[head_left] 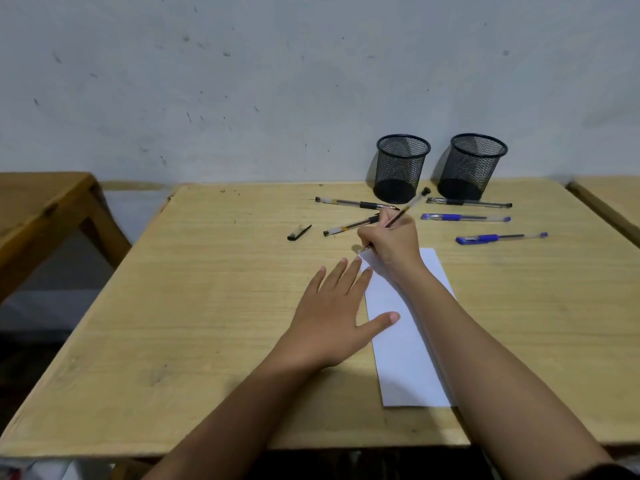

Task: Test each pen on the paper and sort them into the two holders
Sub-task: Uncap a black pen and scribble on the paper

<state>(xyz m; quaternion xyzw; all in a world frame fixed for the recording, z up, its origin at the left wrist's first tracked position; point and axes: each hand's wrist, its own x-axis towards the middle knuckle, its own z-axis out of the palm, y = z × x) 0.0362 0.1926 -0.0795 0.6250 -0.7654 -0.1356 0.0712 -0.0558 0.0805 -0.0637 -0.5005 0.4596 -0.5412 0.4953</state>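
My right hand grips a black pen in a writing hold, its tip at the top left corner of the white paper. My left hand lies flat with spread fingers, thumb and fingertips on the paper's left edge. Two black mesh holders stand at the back: the left holder and the right holder. Loose pens lie in front of them: a black one, another black one, a third black one, and two blue pens. A black cap lies alone.
The light wooden table stands against a grey wall. Another wooden table is at the left and a third table's edge at the right.
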